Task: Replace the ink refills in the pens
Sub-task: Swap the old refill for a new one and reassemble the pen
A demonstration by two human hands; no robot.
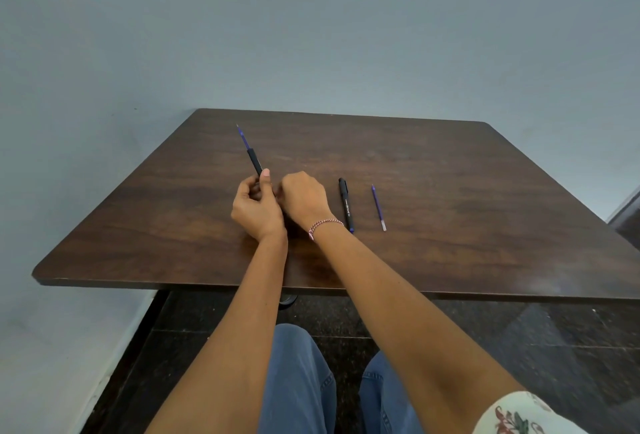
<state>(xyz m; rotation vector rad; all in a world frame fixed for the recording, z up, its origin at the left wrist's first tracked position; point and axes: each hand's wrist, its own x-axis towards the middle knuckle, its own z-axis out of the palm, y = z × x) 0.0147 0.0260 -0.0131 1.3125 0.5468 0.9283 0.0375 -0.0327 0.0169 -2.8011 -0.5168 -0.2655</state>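
Observation:
My left hand [254, 206] grips a black pen barrel [255, 162] above the table, tilted away to the upper left. A blue ink refill [243, 137] sticks out of the barrel's far end. My right hand [304, 199] is closed right beside the left, at the barrel's near end; what its fingers hold is hidden. To the right on the table lies a second black pen [346, 205], whole. A loose blue refill [378, 207] lies a little further right, parallel to that pen.
The dark wooden table [450, 225] stands against a grey-blue wall [311, 35]. Its near edge runs above my knees in blue jeans [298, 381]. Dark tiled floor [485, 336] shows below.

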